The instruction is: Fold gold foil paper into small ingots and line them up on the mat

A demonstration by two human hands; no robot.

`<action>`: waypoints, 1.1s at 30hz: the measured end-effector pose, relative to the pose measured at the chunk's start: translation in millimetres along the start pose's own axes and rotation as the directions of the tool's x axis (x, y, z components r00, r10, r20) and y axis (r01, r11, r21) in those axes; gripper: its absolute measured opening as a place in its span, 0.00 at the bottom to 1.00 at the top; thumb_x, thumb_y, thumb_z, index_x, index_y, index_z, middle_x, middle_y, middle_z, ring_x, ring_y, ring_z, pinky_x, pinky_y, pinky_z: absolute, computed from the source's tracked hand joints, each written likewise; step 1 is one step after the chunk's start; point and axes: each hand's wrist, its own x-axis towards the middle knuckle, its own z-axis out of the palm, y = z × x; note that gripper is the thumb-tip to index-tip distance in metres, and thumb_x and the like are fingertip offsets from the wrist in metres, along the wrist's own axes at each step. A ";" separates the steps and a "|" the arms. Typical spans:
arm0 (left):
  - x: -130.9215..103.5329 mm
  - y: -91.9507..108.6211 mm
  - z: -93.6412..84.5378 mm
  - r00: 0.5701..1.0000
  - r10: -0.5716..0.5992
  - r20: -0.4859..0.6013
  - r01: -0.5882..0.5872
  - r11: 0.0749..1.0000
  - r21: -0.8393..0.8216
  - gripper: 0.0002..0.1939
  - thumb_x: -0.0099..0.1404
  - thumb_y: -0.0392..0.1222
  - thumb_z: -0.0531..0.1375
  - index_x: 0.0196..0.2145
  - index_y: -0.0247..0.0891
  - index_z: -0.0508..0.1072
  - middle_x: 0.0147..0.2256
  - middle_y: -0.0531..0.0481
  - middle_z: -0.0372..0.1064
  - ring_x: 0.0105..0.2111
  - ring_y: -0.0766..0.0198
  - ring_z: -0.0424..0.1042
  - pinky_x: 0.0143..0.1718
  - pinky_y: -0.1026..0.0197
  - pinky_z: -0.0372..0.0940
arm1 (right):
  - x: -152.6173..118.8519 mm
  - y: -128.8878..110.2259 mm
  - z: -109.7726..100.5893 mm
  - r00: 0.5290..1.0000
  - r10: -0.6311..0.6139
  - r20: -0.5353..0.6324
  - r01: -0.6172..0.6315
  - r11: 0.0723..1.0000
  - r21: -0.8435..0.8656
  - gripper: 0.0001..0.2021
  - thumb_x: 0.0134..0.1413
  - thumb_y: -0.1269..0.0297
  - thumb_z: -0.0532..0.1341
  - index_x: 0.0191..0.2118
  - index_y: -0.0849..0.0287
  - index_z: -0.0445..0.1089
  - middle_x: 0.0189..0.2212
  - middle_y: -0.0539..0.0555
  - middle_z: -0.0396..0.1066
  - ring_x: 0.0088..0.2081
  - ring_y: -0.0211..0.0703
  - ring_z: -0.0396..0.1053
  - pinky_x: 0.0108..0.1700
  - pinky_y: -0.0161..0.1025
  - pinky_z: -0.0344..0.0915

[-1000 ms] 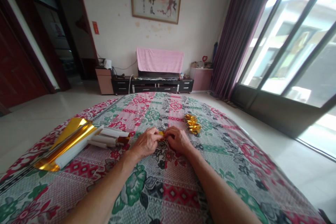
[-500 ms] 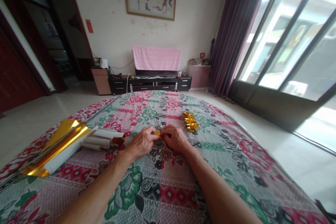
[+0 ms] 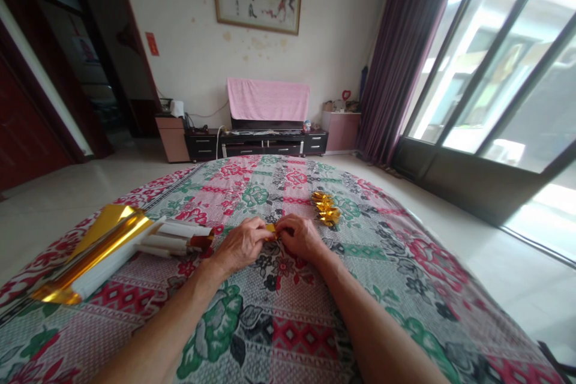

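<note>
Holds a small piece of gold foil (image 3: 270, 228) between the left hand (image 3: 243, 245) and the right hand (image 3: 300, 239), low at the middle of the cloth-covered surface (image 3: 382, 246). Bridges the narrow space between both sets of fingers with it, long axis seeming to run roughly left to right; lies no nearer to one hand than to the other, touching both. Pinches the left end with thumb and fingers drawn together, no gap showing. Closes curled fingers on the right end too, tips partly hidden. Looks thin, shiny and yellow-gold, mostly covered, so too hidden to judge for full length or folds. Has crumpled gold pieces (image 3: 326, 209) in a short row just beyond the right hand, and white rolls (image 3: 166, 239) left of the left hand, near a large gold roll (image 3: 103, 246).
</note>
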 end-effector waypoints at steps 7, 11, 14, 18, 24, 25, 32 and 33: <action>-0.1 -1.5 -0.1 1.000 0.019 0.021 -0.020 0.998 0.057 0.17 0.61 0.30 0.50 0.39 0.45 0.75 0.35 0.49 0.64 0.38 0.63 0.63 0.40 0.61 0.62 | 1.0 -0.8 -2.3 1.000 -0.002 0.024 0.002 1.000 -0.022 0.10 0.46 0.77 0.56 0.30 0.59 0.72 0.29 0.51 0.72 0.33 0.36 0.68 0.39 0.32 0.62; 0.1 -2.7 0.8 0.999 0.025 0.028 -0.026 0.998 0.064 0.17 0.60 0.30 0.51 0.39 0.45 0.74 0.35 0.49 0.63 0.38 0.63 0.63 0.40 0.61 0.62 | 0.9 -0.8 -2.6 1.000 -0.004 0.026 0.004 1.000 -0.019 0.08 0.47 0.77 0.56 0.29 0.59 0.71 0.29 0.51 0.71 0.33 0.37 0.68 0.38 0.32 0.62; 0.0 -2.9 1.0 0.999 0.025 0.034 -0.027 0.998 0.064 0.18 0.61 0.30 0.50 0.41 0.45 0.74 0.35 0.49 0.63 0.38 0.63 0.63 0.40 0.61 0.62 | 1.3 -2.2 -3.8 1.000 0.001 0.026 -0.001 1.000 -0.004 0.09 0.47 0.78 0.55 0.28 0.60 0.70 0.29 0.52 0.71 0.33 0.36 0.68 0.38 0.32 0.62; -0.7 -2.4 1.0 0.998 0.023 0.052 -0.026 0.998 0.058 0.19 0.62 0.31 0.50 0.44 0.48 0.73 0.37 0.48 0.62 0.40 0.63 0.62 0.41 0.61 0.62 | 2.4 -4.0 -6.0 0.999 -0.003 0.040 0.002 1.000 0.023 0.10 0.47 0.80 0.54 0.27 0.61 0.70 0.30 0.52 0.71 0.33 0.36 0.67 0.39 0.32 0.62; -0.4 -1.6 0.9 0.997 0.028 0.066 -0.033 0.997 0.076 0.20 0.61 0.31 0.49 0.45 0.48 0.72 0.37 0.48 0.61 0.40 0.62 0.61 0.42 0.61 0.62 | 3.3 -2.5 -6.5 0.998 -0.021 0.059 0.018 0.999 0.051 0.11 0.47 0.81 0.53 0.26 0.61 0.69 0.30 0.52 0.71 0.34 0.35 0.67 0.40 0.32 0.62; -0.2 -1.4 0.6 0.997 0.030 0.069 -0.036 0.996 0.078 0.20 0.61 0.31 0.49 0.45 0.48 0.72 0.37 0.48 0.61 0.40 0.62 0.61 0.42 0.61 0.62 | 3.4 -2.2 -6.2 0.998 -0.020 0.060 0.017 0.999 0.048 0.11 0.47 0.81 0.53 0.26 0.61 0.69 0.30 0.52 0.71 0.34 0.35 0.67 0.40 0.32 0.62; 0.2 2.0 -3.1 0.995 0.028 0.097 -0.038 0.995 0.096 0.20 0.61 0.31 0.49 0.44 0.49 0.72 0.37 0.49 0.60 0.39 0.62 0.61 0.42 0.60 0.62 | 2.5 -1.0 -3.3 0.999 -0.008 0.048 0.008 1.000 -0.011 0.08 0.46 0.78 0.56 0.28 0.60 0.70 0.29 0.51 0.70 0.32 0.36 0.66 0.38 0.32 0.62; 0.1 2.5 -3.3 0.995 0.028 0.100 -0.038 0.994 0.101 0.20 0.61 0.31 0.49 0.44 0.50 0.72 0.37 0.49 0.60 0.39 0.62 0.61 0.42 0.60 0.62 | 2.4 -1.0 -3.0 0.999 -0.002 0.048 0.003 1.000 -0.018 0.08 0.46 0.78 0.56 0.28 0.60 0.70 0.28 0.51 0.70 0.32 0.36 0.66 0.37 0.32 0.61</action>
